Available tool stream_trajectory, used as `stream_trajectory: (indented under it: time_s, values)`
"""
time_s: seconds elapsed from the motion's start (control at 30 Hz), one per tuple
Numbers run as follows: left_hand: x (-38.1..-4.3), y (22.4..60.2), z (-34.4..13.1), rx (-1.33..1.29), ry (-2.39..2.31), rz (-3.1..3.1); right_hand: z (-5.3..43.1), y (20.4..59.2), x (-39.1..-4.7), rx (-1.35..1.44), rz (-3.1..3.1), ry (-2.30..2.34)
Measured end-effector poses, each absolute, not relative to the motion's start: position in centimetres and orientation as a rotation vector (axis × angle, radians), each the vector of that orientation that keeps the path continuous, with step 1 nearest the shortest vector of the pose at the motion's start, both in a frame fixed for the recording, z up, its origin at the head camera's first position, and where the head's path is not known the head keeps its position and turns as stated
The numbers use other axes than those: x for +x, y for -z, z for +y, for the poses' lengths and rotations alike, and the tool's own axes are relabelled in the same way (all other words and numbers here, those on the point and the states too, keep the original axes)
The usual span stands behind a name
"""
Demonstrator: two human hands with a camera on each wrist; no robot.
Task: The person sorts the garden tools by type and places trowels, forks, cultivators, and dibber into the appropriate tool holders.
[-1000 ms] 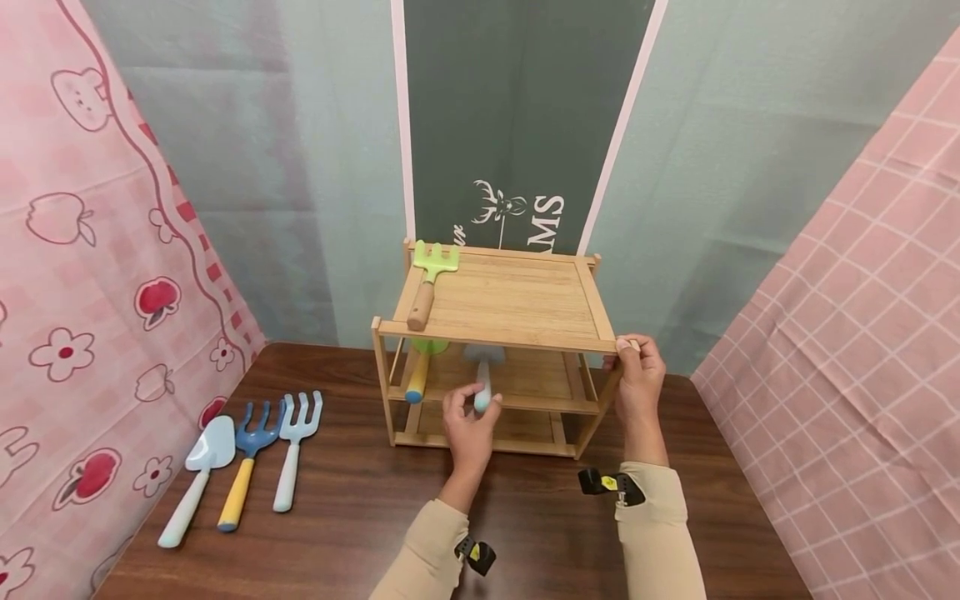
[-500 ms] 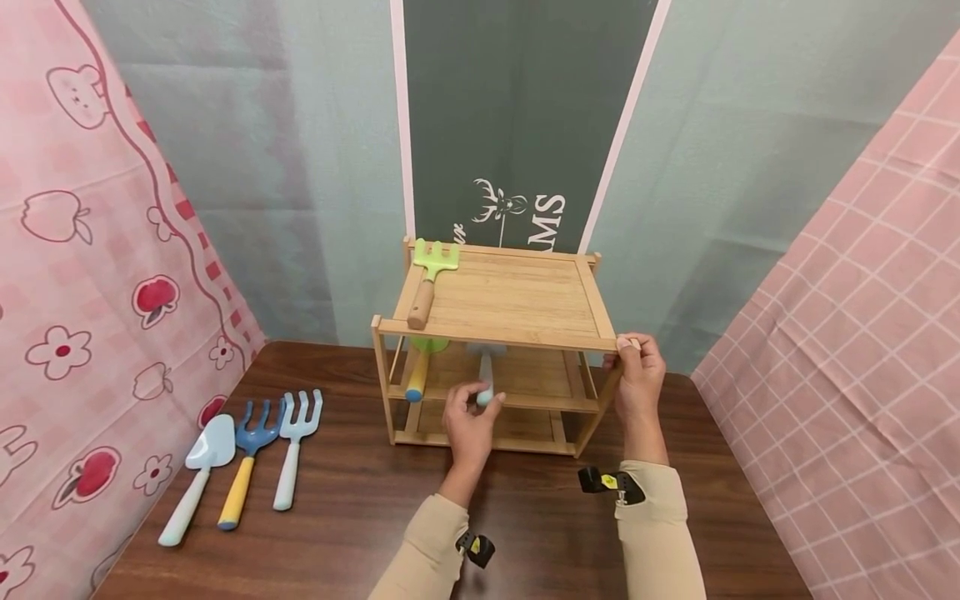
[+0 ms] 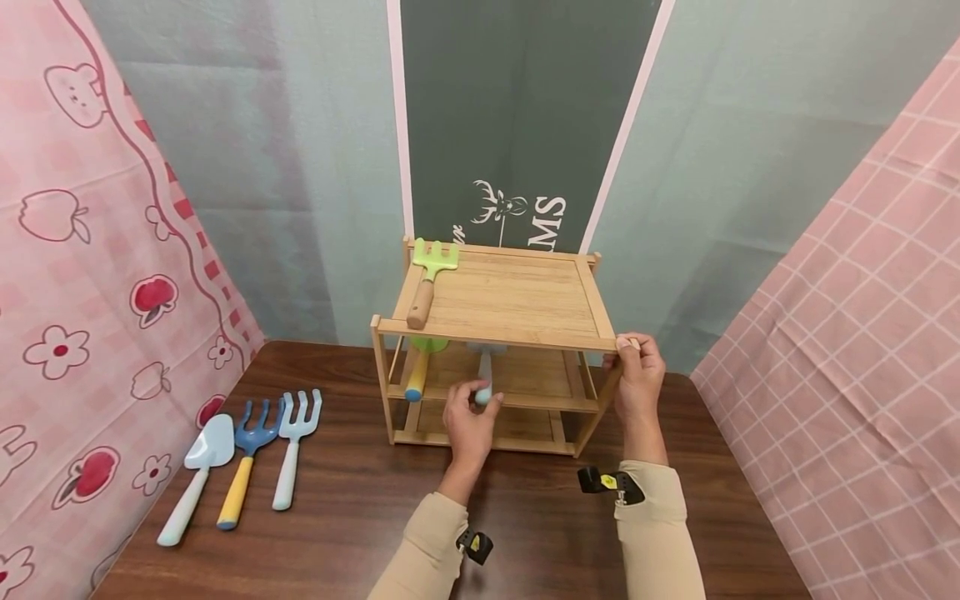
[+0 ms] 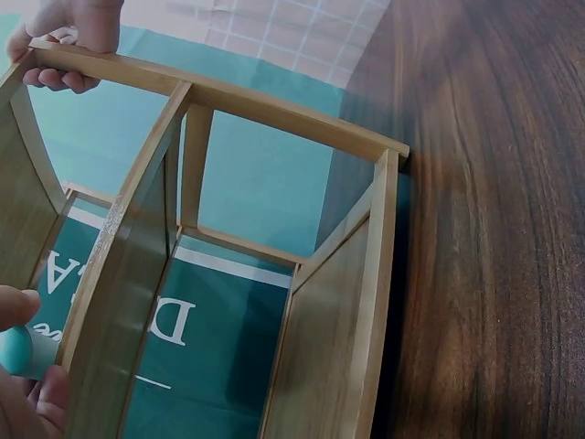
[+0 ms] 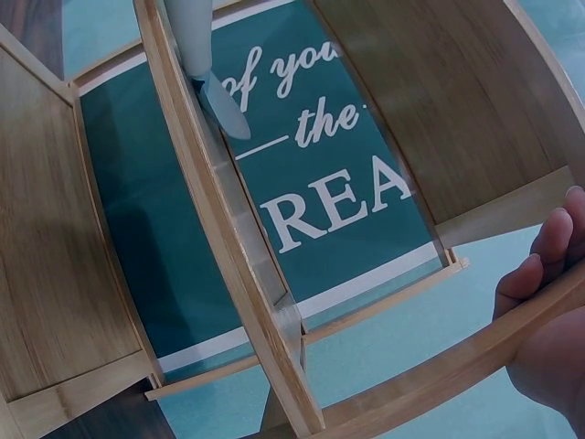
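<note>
Wooden rack (image 3: 517, 300) holds three tools (image 3: 421, 304); left grip (image 3: 468, 427) pinches pale tool (image 3: 486, 368), right grip (image 3: 640, 377) pinches rack.

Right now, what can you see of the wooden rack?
The wooden rack is pale, perhaps bamboo, with three flat shelves between slim corner posts. It stands upright on the dark table. The right hand grips its top front right corner. A green fork lies along the top shelf's left side; a yellow-handled tool lies below it on the middle shelf. The left hand holds a pale-handled tool over the middle shelf; whether that touches is unclear.
</note>
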State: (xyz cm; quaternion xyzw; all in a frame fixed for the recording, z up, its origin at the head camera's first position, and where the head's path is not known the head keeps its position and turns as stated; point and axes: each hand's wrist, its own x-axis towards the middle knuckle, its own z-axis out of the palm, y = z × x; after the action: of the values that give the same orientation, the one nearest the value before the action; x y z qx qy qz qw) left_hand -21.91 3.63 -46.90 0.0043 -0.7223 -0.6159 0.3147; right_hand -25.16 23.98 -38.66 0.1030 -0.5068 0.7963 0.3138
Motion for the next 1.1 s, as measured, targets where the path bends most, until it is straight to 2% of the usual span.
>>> stream_trajectory:
  time_s: [0.57,1.1]
  values:
    - [-20.9,47.3,1.9,-0.144,1.429,-1.983,23.9,38.8,-25.1,0.24,-1.324,-2.119]
    - [-18.6,44.8,-1.0,-0.371,1.035,-2.452,23.9,38.6,-25.2,0.26,-1.327,-2.111]
